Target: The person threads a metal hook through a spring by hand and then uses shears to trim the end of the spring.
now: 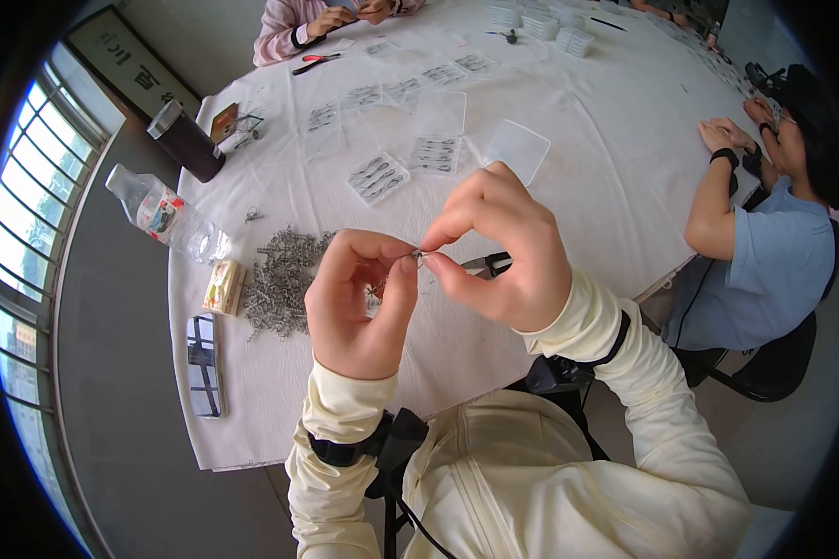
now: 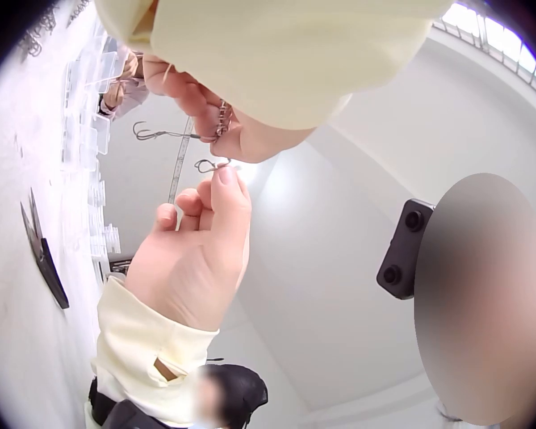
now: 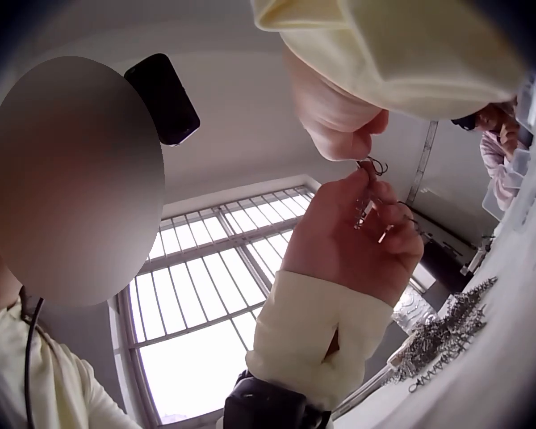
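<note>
My left hand [image 1: 356, 303] and right hand [image 1: 517, 247] meet at the fingertips above the table. Between left thumb and fingers I grip a metal wire piece with a coiled section [image 2: 223, 118] and a barbed fish hook [image 2: 146, 133] sticking out. The right thumb and forefinger pinch a small bent wire hook [image 2: 206, 166] close against it. Where the two pieces meet is covered by fingertips. A tangled pile of wire coils [image 1: 284, 279] lies beside my left hand. Dark-handled snips [image 1: 490, 265] lie on the cloth behind my right hand.
Open clear boxes with hook sets [image 1: 378, 179] lie ahead on the white cloth [image 1: 280, 196]. Along the left edge stand a bottle [image 1: 172, 219], a dark tumbler [image 1: 186, 144], a tissue pack [image 1: 224, 287] and a phone [image 1: 205, 365]. One person [image 1: 764, 224] sits at right, others beyond.
</note>
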Available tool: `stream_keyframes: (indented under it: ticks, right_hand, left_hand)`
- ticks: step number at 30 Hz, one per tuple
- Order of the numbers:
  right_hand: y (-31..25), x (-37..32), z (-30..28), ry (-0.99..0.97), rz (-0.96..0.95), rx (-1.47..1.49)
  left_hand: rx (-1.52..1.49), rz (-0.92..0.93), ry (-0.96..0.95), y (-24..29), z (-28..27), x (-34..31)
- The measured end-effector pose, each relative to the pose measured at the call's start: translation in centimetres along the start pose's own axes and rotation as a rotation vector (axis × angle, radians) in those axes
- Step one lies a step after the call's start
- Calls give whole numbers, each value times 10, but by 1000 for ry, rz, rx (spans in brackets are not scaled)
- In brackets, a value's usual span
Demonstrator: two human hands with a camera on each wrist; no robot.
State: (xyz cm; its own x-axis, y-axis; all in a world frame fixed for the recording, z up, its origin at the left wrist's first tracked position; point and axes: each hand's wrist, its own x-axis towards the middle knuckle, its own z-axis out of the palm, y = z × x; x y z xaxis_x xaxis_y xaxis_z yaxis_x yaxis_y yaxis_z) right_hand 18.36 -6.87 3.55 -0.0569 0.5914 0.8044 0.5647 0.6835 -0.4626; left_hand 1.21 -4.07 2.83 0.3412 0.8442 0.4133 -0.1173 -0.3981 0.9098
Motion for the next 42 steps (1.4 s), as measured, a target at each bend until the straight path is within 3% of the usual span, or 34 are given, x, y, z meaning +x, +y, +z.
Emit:
stream_keyframes:
  ticks: [7,19,42]
  right_hand:
    - [-1,-3,2,65,-51,-101]
    - [-1,-4,2,66,-49,-106]
    - [-1,-3,0,107,-93,-138]
  left_hand:
    - [211,159,66,-4,2,2]
    - [347,274,67,-1,4,3]
    - [157,178,4,-1,1,3]
